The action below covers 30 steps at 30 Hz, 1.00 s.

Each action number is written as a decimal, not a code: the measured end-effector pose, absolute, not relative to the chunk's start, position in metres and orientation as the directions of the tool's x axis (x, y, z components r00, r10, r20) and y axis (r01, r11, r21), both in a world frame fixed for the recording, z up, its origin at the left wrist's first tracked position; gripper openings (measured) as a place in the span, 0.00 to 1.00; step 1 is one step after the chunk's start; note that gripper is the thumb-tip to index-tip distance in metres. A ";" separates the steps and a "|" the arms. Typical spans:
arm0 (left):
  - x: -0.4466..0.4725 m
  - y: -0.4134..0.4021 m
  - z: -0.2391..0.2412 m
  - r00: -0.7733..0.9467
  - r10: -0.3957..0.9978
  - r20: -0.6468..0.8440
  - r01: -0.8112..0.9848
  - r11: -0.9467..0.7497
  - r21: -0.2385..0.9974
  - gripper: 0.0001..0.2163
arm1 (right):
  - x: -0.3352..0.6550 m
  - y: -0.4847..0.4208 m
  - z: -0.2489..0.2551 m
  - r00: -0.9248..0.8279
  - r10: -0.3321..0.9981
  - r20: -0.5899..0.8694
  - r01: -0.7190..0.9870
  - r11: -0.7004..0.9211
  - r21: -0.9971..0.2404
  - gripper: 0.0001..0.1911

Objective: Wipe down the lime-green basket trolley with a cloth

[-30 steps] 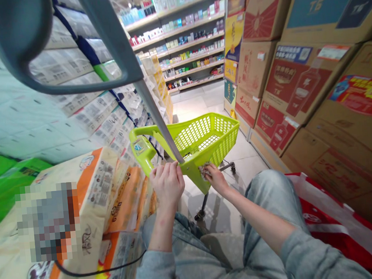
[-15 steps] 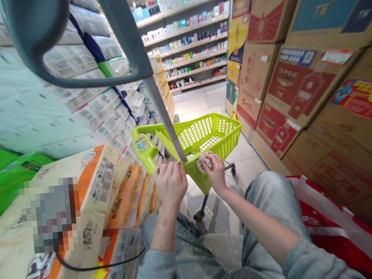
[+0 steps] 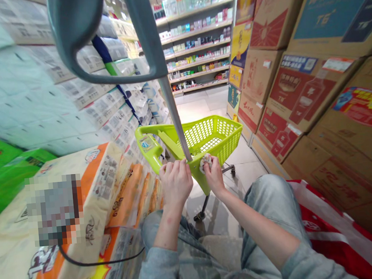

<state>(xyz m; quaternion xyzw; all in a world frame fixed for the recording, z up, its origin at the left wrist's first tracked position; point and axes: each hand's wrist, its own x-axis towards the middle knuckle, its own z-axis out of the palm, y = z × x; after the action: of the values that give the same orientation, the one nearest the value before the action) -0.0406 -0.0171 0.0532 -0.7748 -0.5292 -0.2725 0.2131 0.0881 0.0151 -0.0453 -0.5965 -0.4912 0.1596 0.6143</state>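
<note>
A lime-green shopping cart (image 3: 216,132) stands on wheels in front of my knees. My left hand (image 3: 176,181) is closed over the cart's near edge, left of the metal pole. In my right hand (image 3: 214,176) is a crumpled whitish cloth (image 3: 205,163), pressed against the green panel just right of the pole. The grey metal pole (image 3: 177,118) rises from the cart to a large dark grey handle (image 3: 118,80) close to the camera. A green child-seat-like arm (image 3: 149,147) curves out at the cart's left.
Stacked cartons (image 3: 301,81) line the right side. Packs of tissue paper (image 3: 66,219) are piled at my left, with a blurred device and black cable (image 3: 102,263) on top. Shelves of small goods (image 3: 198,60) stand at the back. A red bag (image 3: 337,234) lies by my right knee.
The cart's handle and pole have shifted right in the view. My left hand shifts slightly right with the cart; the right hand and cloth move slightly down along the panel.
</note>
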 end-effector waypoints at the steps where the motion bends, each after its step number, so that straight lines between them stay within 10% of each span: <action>1: -0.040 -0.018 0.053 0.291 0.707 0.644 0.937 -0.348 -0.041 0.13 | 0.084 0.010 -0.044 0.459 0.780 0.426 0.387 0.256 -0.886 0.10; 18: -0.075 0.012 0.080 0.390 0.793 0.467 0.907 -0.419 -0.046 0.15 | 0.074 -0.009 -0.055 0.290 0.776 0.560 0.440 0.412 -0.798 0.16; 30: -0.053 0.005 0.075 0.441 0.745 0.500 0.869 -0.493 -0.033 0.12 | 0.061 0.010 -0.130 0.400 0.771 0.495 0.660 0.132 -0.739 0.37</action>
<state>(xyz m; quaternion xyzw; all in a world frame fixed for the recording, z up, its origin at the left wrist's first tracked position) -0.0529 0.0048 0.0749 -0.8366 -0.4824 -0.2159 0.1441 0.0607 0.0102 -0.1297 -0.6566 -0.5450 0.0534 0.5187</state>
